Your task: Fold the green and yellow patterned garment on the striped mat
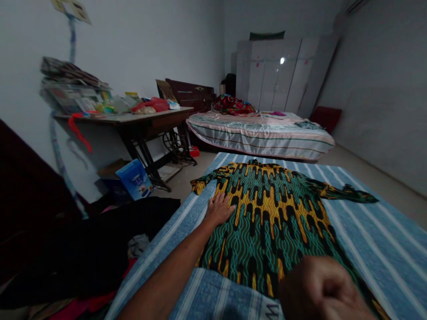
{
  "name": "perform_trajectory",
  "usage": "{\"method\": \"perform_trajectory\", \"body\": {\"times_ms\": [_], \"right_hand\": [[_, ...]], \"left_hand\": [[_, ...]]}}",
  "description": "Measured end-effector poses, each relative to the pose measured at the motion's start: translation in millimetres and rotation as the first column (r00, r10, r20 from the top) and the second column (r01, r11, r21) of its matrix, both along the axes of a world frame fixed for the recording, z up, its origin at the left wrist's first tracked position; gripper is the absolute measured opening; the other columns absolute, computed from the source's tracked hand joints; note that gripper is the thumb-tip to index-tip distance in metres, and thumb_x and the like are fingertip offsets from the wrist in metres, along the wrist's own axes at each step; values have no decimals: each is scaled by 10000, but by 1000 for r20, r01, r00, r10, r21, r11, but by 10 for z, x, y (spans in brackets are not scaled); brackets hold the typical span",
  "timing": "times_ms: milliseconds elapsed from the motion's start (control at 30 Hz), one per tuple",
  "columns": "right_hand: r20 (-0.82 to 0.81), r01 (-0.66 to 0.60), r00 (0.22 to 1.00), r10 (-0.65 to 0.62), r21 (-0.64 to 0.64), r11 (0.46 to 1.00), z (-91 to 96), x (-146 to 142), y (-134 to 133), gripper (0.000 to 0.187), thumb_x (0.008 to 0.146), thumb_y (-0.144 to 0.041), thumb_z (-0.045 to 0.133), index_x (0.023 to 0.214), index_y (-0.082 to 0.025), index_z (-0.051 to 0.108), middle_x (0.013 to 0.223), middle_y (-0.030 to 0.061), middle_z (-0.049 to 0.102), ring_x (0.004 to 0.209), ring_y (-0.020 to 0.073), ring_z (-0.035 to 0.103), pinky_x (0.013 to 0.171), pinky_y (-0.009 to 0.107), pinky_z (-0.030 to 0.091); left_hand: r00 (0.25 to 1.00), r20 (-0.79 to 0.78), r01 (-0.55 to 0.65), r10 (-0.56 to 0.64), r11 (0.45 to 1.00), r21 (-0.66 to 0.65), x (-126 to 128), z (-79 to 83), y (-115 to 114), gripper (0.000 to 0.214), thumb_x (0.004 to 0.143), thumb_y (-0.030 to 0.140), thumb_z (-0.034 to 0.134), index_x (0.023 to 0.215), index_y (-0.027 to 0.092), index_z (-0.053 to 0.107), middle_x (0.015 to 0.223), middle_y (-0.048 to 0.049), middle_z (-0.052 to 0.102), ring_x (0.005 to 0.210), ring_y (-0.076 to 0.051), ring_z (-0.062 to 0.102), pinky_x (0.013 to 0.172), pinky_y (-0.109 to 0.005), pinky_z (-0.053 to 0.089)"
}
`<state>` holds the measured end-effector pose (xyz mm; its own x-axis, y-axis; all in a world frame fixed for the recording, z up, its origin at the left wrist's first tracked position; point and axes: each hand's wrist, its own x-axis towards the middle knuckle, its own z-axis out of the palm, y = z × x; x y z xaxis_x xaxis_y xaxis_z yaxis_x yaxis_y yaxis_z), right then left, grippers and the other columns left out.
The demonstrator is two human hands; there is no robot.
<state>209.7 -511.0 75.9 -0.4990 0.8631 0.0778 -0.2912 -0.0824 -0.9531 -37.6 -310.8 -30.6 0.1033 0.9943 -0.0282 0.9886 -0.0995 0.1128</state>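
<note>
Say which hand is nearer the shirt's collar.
Left. The left hand lies palm-down on the shirt, short of the collar and to its left; the right hand, blurred, is farther away, toward the hem.

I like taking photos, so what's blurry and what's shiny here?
Head view: the right hand is blurred, the left hand on the patterned garment looks clearer, and a bright glare spot shows on the wardrobe.
</note>
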Motion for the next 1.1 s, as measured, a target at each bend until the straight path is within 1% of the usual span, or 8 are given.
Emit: {"method": "perform_trajectory", "body": {"times_ms": [100,200,333,467,633,833,1033,1100], "right_hand": [[164,192,970,-177,-82,978,-241,-110,90,372,760,-558,608,624,-225,514,472,-26,539,385,102,468,392,210,362],[428,429,775,-466,186,884,-643,-69,145,384,795,-519,582,585,-217,473,486,-24,506,450,115,492,451,226,402],[370,351,403,-837,782,515,-1104,62,144,214,864,-384,504,737,-220,554,672,16,609,605,149,580,573,266,466],[279,151,227,-933,936,317,-1297,174,134,207,897,-334,457,1004,-194,565,965,90,664,899,208,626,764,340,513],[402,56,89,-911,911,408,-1478,332,103,488,886,-462,448,1262,-151,464,1220,157,578,1140,280,530,896,443,480],[455,95,101,-884,881,464,-1614,352,56,472,862,-495,476,1203,-175,535,1192,153,608,1110,307,561,892,492,485],[479,251,545,-688,690,679,-880,384,-156,344,884,-403,484,1195,-279,568,1093,69,670,996,231,638,800,370,550],[387,282,639,-664,685,672,-670,519,-382,295,859,-431,527,1124,-327,605,1067,55,673,1007,254,626,764,389,550]], "left_hand": [[1000,5,0,0,1000,4,-8,-20,25,633,889,563,280,1406,199,330,1517,-108,251,1406,-257,153,1105,-499,113],[1000,2,-2,2,1000,8,-13,-32,53,616,889,553,298,1398,207,342,1515,-109,255,1404,-258,163,1099,-512,126],[999,-35,-14,17,997,73,41,35,35,576,898,521,320,1362,187,394,1508,-128,266,1400,-265,178,1098,-498,144],[999,-35,16,-13,996,86,161,176,-144,573,906,515,315,1343,161,423,1502,-143,274,1396,-271,191,1103,-464,162],[997,-51,67,-64,996,55,188,198,-494,609,896,552,318,1348,159,430,1507,-139,264,1396,-278,193,1100,-454,174],[991,-89,113,-105,990,89,85,-10,-697,621,898,539,330,1368,142,416,1493,-143,292,1396,-264,201,1107,-452,159],[991,-84,119,-108,983,139,69,-59,-731,582,896,512,374,1346,152,453,1472,-133,342,1385,-269,233,1105,-443,183],[989,-92,124,-112,982,142,74,-45,-752,567,899,494,384,1343,148,457,1470,-134,344,1385,-269,235,1104,-445,191]]}}
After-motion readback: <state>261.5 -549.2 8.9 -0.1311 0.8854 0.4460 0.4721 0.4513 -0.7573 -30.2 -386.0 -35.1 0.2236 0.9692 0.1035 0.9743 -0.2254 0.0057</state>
